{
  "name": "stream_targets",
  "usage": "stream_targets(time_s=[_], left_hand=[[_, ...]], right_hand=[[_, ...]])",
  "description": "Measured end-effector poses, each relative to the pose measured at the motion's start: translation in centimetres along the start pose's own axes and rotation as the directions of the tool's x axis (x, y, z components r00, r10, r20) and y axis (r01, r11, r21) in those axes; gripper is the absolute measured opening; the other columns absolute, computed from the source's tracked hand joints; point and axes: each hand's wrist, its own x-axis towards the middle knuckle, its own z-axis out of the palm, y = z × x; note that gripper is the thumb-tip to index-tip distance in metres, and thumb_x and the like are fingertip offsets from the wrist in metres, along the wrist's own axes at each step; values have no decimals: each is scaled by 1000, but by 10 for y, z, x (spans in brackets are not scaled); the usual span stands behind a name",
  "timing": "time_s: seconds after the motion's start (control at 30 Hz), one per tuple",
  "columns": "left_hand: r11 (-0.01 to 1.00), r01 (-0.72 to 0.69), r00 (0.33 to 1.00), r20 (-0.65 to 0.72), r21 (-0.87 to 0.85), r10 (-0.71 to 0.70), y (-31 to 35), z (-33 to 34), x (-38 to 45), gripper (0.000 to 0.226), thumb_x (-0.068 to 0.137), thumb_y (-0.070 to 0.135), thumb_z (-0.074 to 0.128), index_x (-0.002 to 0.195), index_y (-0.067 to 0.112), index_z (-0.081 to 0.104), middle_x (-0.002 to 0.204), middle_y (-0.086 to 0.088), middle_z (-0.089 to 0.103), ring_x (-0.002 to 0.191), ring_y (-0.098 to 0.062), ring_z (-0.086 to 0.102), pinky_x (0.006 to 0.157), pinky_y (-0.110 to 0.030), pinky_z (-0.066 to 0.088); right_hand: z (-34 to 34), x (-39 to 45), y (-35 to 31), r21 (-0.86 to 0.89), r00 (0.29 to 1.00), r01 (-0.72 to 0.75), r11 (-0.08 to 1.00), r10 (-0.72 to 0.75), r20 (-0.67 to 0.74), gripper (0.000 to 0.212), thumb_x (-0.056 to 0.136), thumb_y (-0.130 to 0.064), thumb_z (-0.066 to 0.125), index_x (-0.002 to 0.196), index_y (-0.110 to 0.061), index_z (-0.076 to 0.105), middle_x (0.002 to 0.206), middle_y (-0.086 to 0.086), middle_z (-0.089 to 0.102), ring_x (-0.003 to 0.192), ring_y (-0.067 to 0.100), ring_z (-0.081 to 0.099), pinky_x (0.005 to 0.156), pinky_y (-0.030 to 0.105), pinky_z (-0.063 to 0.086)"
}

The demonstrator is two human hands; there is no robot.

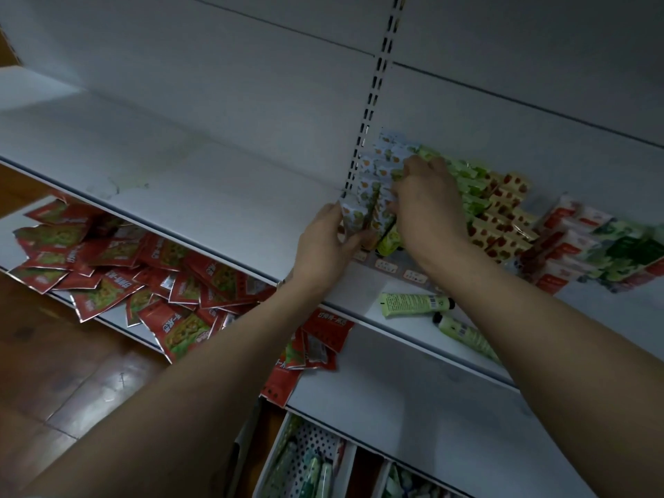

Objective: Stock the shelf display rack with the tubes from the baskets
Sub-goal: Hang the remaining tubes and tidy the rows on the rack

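At the bottom edge, two white perforated baskets (pixel 309 458) holding pale green tubes are cut off by the frame, their contents hard to make out. Above them, two loose light green tubes with black caps (pixel 416 304) lie near the front lip of the white metal shelf (pixel 222 206). Further in, the left hand (pixel 325 246) pinches a white orange-patterned tube (pixel 354 213), and the right hand (pixel 427 206) curls over the neighbouring orange-patterned row, hiding much of it. Green, red and blurred rows extend rightward. Red snack packets (pixel 107 267) litter the lower shelf beside brown wooden floor (pixel 54 372).
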Motion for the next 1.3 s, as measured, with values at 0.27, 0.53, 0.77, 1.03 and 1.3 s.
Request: stream_targets(time_s=[0.27, 0.53, 0.77, 1.03, 1.3], left_hand=[[996, 62, 998, -23, -60, -63, 15, -5, 13, 47, 70, 25, 86, 101, 12, 52, 76, 8, 60, 64, -5, 56, 52, -20, 42], [999, -32, 979, 198, -41, 40, 15, -20, 20, 31, 72, 10, 83, 96, 14, 63, 89, -1, 63, 66, -3, 55, 60, -12, 44], [997, -9, 978, 208, 78, -7, 12, -19, 16, 36, 69, 9, 84, 101, 11, 66, 92, -4, 71, 79, -16, 65, 65, -17, 49], [978, 145, 975, 147, 149, -166, 17, -19, 23, 48, 55, 23, 93, 64, 17, 47, 66, 4, 55, 58, -10, 46, 46, -19, 30], [955, 42, 959, 258, 293, -122, 19, -21, 37, 39, 58, 16, 90, 72, 12, 54, 77, -5, 60, 71, -19, 51, 56, -30, 28]], right_hand=[[-9, -1, 2, -132, 997, 72, 989, -69, 28, 10, 90, 1, 58, 97, -4, 64, 112, 15, 52, 115, 30, 40, 82, 37, 31], [-6, 4, 6, -137, 996, 73, 988, -66, 56, 19, 87, -3, 63, 105, -7, 63, 110, 13, 54, 112, 30, 42, 76, 31, 20], [-11, 5, 5, -138, 994, 92, 986, -84, 64, 15, 86, 1, 62, 97, -8, 65, 103, 12, 55, 108, 29, 44, 77, 33, 24], [-6, 8, 7, -118, 995, 66, 991, -57, 81, 26, 86, -2, 63, 111, -8, 62, 110, 13, 55, 112, 30, 43, 80, 34, 29], [-4, 10, 9, -62, 996, 7, 998, -2, 91, 23, 88, -9, 64, 111, -12, 63, 113, 9, 58, 115, 29, 43, 95, 39, 30]])
